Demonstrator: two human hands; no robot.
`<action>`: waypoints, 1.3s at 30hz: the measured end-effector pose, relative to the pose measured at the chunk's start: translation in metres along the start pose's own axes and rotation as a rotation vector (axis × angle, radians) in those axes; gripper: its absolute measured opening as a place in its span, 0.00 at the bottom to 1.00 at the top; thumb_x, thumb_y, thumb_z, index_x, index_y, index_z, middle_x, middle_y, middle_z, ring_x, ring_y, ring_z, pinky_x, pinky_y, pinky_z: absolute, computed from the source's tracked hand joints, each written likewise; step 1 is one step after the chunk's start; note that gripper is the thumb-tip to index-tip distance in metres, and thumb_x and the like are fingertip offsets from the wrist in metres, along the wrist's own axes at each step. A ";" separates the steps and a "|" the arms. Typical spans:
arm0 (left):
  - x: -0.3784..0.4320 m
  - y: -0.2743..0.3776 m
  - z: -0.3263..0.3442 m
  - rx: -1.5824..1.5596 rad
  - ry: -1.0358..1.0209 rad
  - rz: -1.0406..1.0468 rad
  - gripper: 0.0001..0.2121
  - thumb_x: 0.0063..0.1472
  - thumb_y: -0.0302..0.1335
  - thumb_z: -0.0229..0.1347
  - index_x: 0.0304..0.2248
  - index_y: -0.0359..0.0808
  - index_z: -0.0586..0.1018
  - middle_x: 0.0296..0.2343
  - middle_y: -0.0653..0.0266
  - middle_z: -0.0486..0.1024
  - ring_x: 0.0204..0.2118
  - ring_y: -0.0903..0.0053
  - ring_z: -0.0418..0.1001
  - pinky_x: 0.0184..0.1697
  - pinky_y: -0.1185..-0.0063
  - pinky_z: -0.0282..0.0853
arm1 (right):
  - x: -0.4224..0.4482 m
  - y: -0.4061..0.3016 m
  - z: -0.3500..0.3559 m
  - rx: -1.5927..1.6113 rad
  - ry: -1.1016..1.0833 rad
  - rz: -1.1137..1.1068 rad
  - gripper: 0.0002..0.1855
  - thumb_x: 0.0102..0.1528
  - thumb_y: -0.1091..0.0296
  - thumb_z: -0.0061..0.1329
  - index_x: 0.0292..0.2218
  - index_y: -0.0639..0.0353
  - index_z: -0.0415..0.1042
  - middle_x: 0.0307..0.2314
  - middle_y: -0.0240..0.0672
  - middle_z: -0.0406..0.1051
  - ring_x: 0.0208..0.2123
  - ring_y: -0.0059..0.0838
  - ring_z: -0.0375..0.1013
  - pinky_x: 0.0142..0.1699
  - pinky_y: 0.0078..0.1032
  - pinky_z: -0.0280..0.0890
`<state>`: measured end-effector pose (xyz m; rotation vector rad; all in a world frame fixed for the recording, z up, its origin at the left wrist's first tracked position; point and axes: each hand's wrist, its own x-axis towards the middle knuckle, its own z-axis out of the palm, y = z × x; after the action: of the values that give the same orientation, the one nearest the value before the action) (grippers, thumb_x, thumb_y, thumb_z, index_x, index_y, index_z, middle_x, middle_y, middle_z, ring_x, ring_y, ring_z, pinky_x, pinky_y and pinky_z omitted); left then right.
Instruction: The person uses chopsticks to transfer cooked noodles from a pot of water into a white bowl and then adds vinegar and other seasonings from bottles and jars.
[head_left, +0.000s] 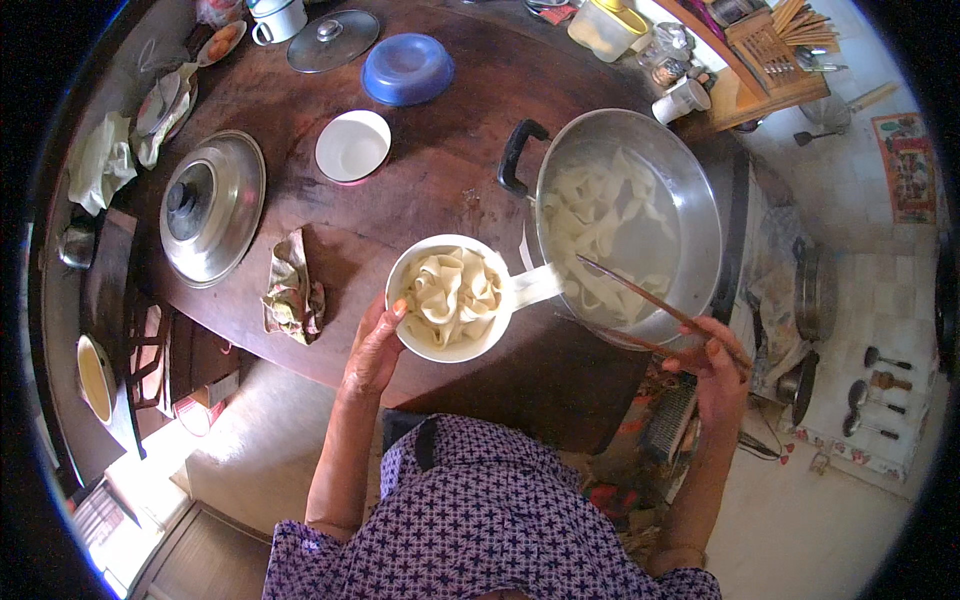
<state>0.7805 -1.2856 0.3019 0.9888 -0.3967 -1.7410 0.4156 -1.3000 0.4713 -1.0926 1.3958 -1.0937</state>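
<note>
My left hand (375, 349) holds a white bowl (399, 336) by its left side, thumb at the rim. Wide, pale noodles (448, 292) fill the bowl. My right hand (712, 356) grips wooden chopsticks (637, 289), spread apart. One stick's tip lies over the large metal pot (697, 187); the other crosses near its lower rim. More wide noodles (600, 195) lie in cloudy liquid in the pot. A pale strip (538, 286) spans from the bowl's right rim to the pot's near edge; whether it is noodle or a handle, I cannot tell.
An empty white bowl (353, 146), an upturned blue bowl (408, 69), a metal lid (214, 210), a glass lid (332, 41) and a crumpled cloth (294, 289) are on the wooden table (465, 195). A yellow-lidded container (606, 30) stands near a chopstick holder (761, 52) at upper right.
</note>
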 end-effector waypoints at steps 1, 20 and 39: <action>-0.002 0.003 0.002 0.000 0.005 0.015 0.32 0.56 0.42 0.54 0.53 0.31 0.59 0.48 0.59 0.64 0.50 0.74 0.63 0.51 0.74 0.61 | -0.006 0.002 0.005 -0.072 0.036 0.039 0.16 0.57 0.66 0.39 0.43 0.69 0.67 0.35 0.46 0.71 0.28 0.36 0.75 0.35 0.31 0.73; -0.024 0.010 0.009 0.010 0.011 -0.002 0.31 0.56 0.42 0.53 0.53 0.31 0.59 0.48 0.59 0.64 0.49 0.74 0.64 0.50 0.73 0.62 | 0.002 0.093 0.065 0.787 0.306 0.113 0.15 0.58 0.64 0.37 0.40 0.68 0.67 0.35 0.45 0.72 0.33 0.38 0.75 0.42 0.32 0.71; 0.014 -0.006 0.003 0.046 0.060 -0.018 0.30 0.54 0.46 0.54 0.47 0.29 0.64 0.40 0.58 0.69 0.42 0.73 0.70 0.44 0.71 0.69 | 0.001 -0.011 0.110 0.259 0.117 -0.135 0.14 0.57 0.67 0.38 0.36 0.69 0.69 0.31 0.44 0.72 0.29 0.41 0.75 0.36 0.33 0.74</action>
<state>0.7729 -1.2959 0.2937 1.0782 -0.3913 -1.7207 0.5256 -1.3108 0.4731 -0.9570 1.2420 -1.4128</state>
